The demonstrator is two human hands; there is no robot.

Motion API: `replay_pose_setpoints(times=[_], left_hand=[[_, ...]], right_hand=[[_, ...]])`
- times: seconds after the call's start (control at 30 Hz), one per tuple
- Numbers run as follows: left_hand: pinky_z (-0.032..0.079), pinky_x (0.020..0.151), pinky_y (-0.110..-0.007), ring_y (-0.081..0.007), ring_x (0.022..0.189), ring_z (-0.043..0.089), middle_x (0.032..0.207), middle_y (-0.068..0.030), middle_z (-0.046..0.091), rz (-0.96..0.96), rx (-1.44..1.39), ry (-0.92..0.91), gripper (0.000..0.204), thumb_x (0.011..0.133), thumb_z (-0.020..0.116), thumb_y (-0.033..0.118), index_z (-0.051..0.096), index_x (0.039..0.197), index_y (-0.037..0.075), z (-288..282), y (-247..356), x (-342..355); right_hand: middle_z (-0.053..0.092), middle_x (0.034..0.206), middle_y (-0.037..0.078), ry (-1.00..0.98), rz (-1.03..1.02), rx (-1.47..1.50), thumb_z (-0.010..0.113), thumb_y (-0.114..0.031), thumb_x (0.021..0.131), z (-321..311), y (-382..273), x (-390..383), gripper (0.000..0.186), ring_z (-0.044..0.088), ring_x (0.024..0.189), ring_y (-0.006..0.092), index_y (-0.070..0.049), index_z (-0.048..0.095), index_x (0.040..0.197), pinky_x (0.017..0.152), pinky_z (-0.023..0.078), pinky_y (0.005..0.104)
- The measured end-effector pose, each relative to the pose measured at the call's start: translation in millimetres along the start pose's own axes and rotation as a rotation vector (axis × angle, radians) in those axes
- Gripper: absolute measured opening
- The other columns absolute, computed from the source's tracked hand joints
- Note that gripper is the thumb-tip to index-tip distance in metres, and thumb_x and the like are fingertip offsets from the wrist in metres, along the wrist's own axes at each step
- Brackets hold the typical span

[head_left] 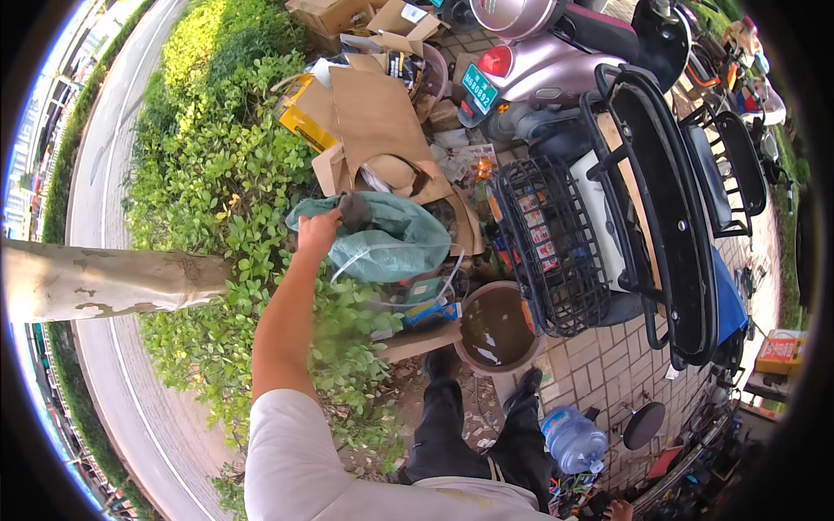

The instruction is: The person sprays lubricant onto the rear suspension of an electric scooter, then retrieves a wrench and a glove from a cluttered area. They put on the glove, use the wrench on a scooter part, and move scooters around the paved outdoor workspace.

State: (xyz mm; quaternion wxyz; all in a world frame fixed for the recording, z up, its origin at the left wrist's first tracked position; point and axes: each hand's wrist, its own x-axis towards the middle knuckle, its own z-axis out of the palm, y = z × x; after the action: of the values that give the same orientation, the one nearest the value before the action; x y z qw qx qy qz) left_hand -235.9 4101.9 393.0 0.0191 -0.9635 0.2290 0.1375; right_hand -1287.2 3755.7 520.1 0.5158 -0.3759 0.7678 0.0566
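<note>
My left arm reaches forward to a translucent green woven plastic bag [404, 234], whose white strap loops out over its near side. Over the bag's left edge, my left hand [321, 230] is closed, with a crumpled grey-brown cloth [354, 211] at its fingertips. Whether the fingers also pinch the bag is hidden. At the bottom right edge of the picture, only a little of my right hand [618, 511] shows, low beside my body. Its fingers are too small and cut off to read. Nearer my feet stands a round pink-rimmed tub [499, 330] of murky brown water.
Cardboard boxes [378, 117] are heaped beyond the bag, with bushes [217, 174] on the left. A pink scooter [547, 74] and a black three-wheeler seat frame [665, 217] with a wire basket [552, 247] stand right. A blue water jug [573, 440] lies near my legs. A tree trunk [113, 280] crosses the left.
</note>
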Motion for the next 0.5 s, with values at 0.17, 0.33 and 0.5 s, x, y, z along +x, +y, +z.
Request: replay_pose_setpoints(times=[0.17, 0.33, 0.5], left_hand=[[0.035, 0.089, -0.043, -0.0298, 0.087, 0.062, 0.089, -0.0089, 0.067, 0.119, -0.180, -0.181, 0.017, 0.087, 0.057, 0.028, 0.062, 0.101, 0.019, -11, -20, -19], [0.031, 0.090, -0.064, -0.0270, 0.100, 0.060, 0.100, -0.0014, 0.067, 0.140, -0.191, -0.358, 0.023, 0.082, 0.062, 0.025, 0.065, 0.106, 0.023, -1, -29, -17], [0.033, 0.094, -0.055, -0.0234, 0.109, 0.056, 0.110, -0.0001, 0.064, -0.067, 0.086, -0.492, 0.031, 0.079, 0.064, 0.025, 0.065, 0.110, 0.027, 1, -25, -6]], right_hand=[[0.059, 0.087, 0.007, 0.121, 0.087, -0.346, 0.050, -0.022, 0.085, 69, -91, -33, 0.018, 0.059, 0.072, 0.0242, -0.009, 0.056, 0.096, 0.061, 0.046, 0.0432], [0.062, 0.088, 0.009, 0.118, -0.008, -0.325, 0.054, -0.022, 0.084, 76, -110, -44, 0.022, 0.063, 0.076, 0.0243, -0.007, 0.057, 0.101, 0.061, 0.049, 0.0406], [0.062, 0.087, 0.008, 0.133, 0.013, -0.328, 0.054, -0.022, 0.084, 78, -106, -51, 0.019, 0.061, 0.073, 0.0235, -0.008, 0.057, 0.096, 0.060, 0.048, 0.0395]])
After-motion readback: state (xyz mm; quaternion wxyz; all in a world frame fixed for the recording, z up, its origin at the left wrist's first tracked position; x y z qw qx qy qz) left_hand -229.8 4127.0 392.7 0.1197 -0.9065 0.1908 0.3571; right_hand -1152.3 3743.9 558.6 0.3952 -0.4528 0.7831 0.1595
